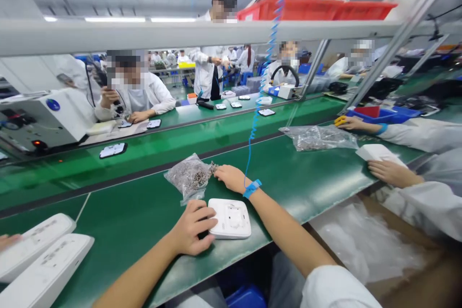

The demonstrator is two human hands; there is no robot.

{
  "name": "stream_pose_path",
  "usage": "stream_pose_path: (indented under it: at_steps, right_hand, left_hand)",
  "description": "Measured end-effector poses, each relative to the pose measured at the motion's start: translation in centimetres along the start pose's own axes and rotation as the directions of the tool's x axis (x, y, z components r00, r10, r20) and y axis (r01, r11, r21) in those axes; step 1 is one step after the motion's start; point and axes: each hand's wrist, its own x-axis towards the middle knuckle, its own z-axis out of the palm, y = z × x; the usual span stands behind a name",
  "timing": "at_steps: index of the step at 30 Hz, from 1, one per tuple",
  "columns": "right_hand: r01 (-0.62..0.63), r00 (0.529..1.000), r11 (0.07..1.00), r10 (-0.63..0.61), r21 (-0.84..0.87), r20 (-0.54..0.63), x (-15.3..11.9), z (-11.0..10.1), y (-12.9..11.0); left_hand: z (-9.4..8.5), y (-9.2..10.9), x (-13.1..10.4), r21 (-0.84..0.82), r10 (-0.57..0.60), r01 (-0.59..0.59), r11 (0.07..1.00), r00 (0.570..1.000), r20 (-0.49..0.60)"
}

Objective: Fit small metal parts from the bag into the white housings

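My left hand (195, 227) rests on the left edge of a white plastic housing (236, 221), fingers bent over it and thumb against its lower side. The housing lies flat on the green bench near its front edge, a recessed area on its upper face. Beyond it, my right hand (230, 177) reaches to small metal parts (213, 168) at the mouth of a clear plastic bag (191, 174). Its fingertips are bent down at these parts; whether a piece is between them is too small to tell. A blue wrist strap (252, 188) with a coiled cord circles my right wrist.
Long white housings (54, 264) lie at the left, with another person's fingers at the edge. At the right, a co-worker's hands hold a white part (381, 154) and a yellow object, near a second bag (319, 137). A green conveyor (202, 137) runs behind the bench.
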Motion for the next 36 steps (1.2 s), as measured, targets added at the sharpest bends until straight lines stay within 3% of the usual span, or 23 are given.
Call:
stream_pose_path:
  at_steps: [5, 9, 16, 19, 21, 23, 25, 28, 31, 34, 36]
  right_hand:
    - [-0.05, 0.991, 0.995, 0.059, 0.084, -0.117, 0.1, -0.3, -0.4]
    - [-0.101, 0.954, 0.96, 0.168, 0.261, -0.248, 0.3, -0.6, -0.4]
    - [-0.187, 0.831, 0.767, 0.457, 0.613, -0.317, 0.0, -0.9, 1.1]
    - [-0.167, 0.814, 0.677, 0.505, 0.717, -0.286, -0.1, -1.4, 1.4]
    - [-0.13, 0.843, 0.629, 0.477, 0.767, -0.249, -0.3, -1.9, 0.9]
    - [-0.085, 0.893, 0.592, 0.402, 0.801, -0.203, -0.4, -2.5, -0.3]
    - [-0.042, 0.939, 0.565, 0.303, 0.824, -0.16, -0.4, -3.0, -2.0]
    - [0.043, 0.987, 0.566, 0.106, 0.824, -0.124, -0.2, -3.6, -4.7]
    - [0.169, 0.984, 0.62, -0.059, 0.767, -0.169, 0.0, -3.9, -6.6]
    - [0.194, 0.98, 0.649, -0.089, 0.736, -0.18, -0.1, -3.7, -7.2]
    - [0.126, 0.99, 0.595, -0.029, 0.794, -0.135, -0.2, -3.2, -7.4]
  left_hand:
    - [0.0, 0.0, -0.1, 0.008, -0.031, 0.031, 0.999, 0.999, -0.027]
    - [0.4, -0.2, -0.1, -0.008, -0.062, 0.061, 0.998, 0.996, -0.058]
    - [0.4, -0.3, -0.3, -0.024, -0.068, 0.067, 0.997, 0.996, -0.05]
    - [0.3, -1.0, -0.2, -0.042, -0.1, 0.096, 0.995, 0.986, -0.133]
    - [0.5, -1.8, 0.4, 0.002, -0.206, 0.215, 0.977, 0.94, -0.272]
    - [0.8, -2.9, 1.3, 0.042, -0.342, 0.391, 0.92, 0.847, -0.407]
    - [1.2, -3.6, 2.1, 0.045, -0.433, 0.506, 0.861, 0.777, -0.458]
    - [1.6, -3.9, 2.6, 0.073, -0.456, 0.525, 0.848, 0.792, -0.406]
    - [1.8, -3.4, 2.3, 0.126, -0.428, 0.508, 0.852, 0.816, -0.388]
    - [1.7, -2.9, 1.9, 0.067, -0.454, 0.518, 0.853, 0.799, -0.394]
    - [1.8, -2.8, 1.8, -0.004, -0.463, 0.506, 0.863, 0.787, -0.407]
